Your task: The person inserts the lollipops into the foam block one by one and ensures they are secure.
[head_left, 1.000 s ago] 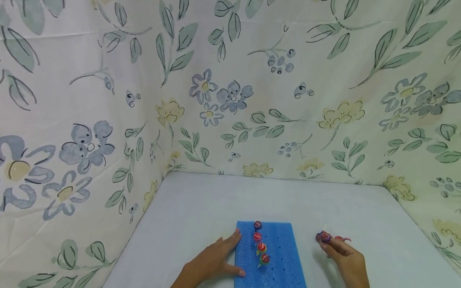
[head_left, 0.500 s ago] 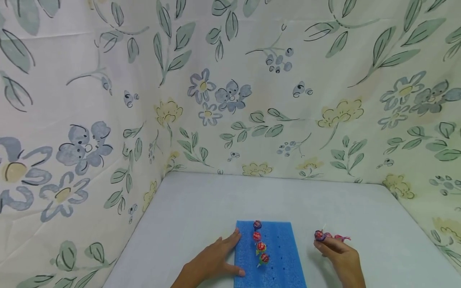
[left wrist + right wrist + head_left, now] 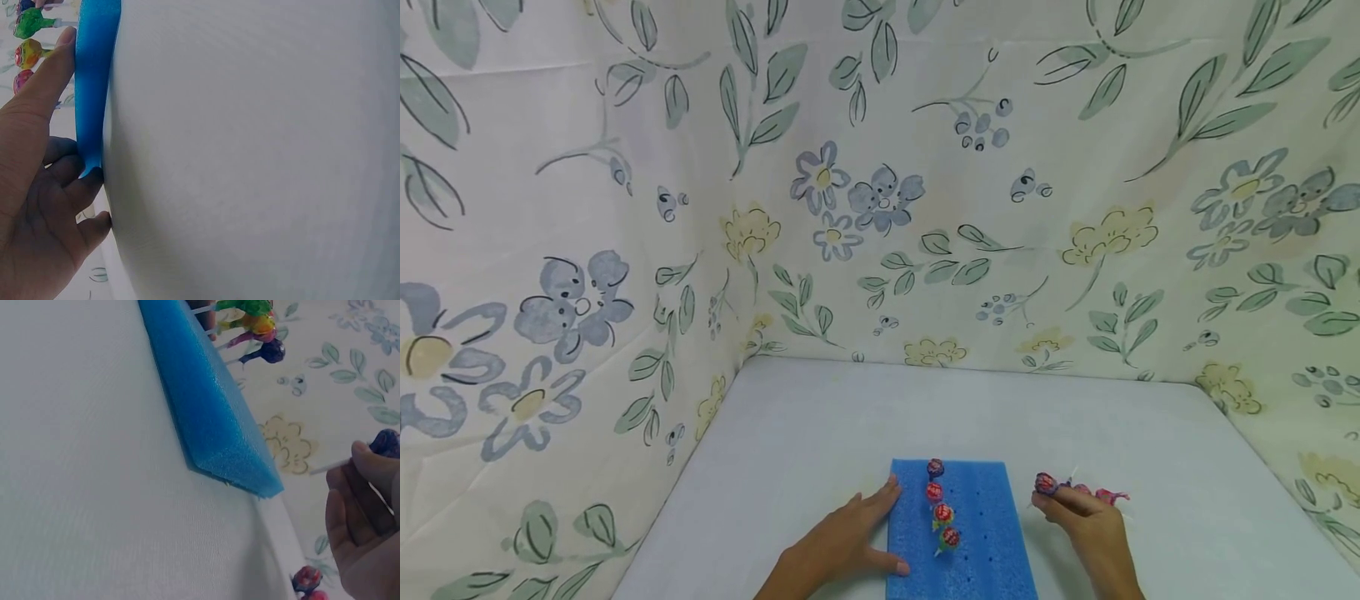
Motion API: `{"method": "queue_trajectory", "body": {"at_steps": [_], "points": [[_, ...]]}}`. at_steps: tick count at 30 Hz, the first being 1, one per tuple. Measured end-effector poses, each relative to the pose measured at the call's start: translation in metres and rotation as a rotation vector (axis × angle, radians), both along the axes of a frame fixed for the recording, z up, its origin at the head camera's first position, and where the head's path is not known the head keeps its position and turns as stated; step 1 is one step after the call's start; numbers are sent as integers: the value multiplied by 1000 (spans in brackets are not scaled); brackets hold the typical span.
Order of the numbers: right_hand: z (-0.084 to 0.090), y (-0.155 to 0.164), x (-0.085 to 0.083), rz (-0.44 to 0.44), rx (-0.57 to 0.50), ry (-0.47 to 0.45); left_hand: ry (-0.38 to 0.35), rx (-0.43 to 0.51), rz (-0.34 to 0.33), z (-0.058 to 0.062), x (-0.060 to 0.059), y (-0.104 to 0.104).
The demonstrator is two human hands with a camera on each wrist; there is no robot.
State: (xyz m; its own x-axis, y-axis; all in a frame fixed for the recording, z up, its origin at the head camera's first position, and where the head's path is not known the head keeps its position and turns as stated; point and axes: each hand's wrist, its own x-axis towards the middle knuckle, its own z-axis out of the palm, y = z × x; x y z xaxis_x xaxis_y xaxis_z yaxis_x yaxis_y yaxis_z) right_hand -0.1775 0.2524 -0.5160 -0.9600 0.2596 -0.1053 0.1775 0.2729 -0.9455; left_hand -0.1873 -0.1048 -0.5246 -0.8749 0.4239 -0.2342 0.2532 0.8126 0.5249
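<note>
A blue foam block (image 3: 1000, 542) lies on the table with a row of several wrapped lollipops (image 3: 943, 512) standing in it by their sticks. My left hand (image 3: 842, 537) rests spread along the block's left edge, thumb near and fingertips farther off. In the left wrist view its thumb (image 3: 65, 37) touches the foam's edge. To the right of the block, my right hand (image 3: 1090, 533) pinches a dark-wrapped lollipop (image 3: 1046, 483) between thumb and fingers, above the table. In the right wrist view, the white stick (image 3: 331, 467) of this lollipop points toward the block.
More lollipops (image 3: 1108, 497) lie on the white table (image 3: 820, 425) just beyond my right hand, partly hidden by it. Small dark holes (image 3: 988, 537) dot the foam's right half. A floral cloth (image 3: 880, 167) hangs behind and at both sides.
My right hand has shifted left toward the foam block with the pinched lollipop, away from the other lollipops, which now show more. The left hand and block stay put.
</note>
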Motion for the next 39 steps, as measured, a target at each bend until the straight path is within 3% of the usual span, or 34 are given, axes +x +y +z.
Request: {"method": "queue_trajectory", "body": {"at_steps": [14,39], "points": [[1,-25,-10,63,-11,-12,3,14,5,3,4,0],[1,-59,-18,126,-63,61,-2,16,10,1,2,-1]]}}
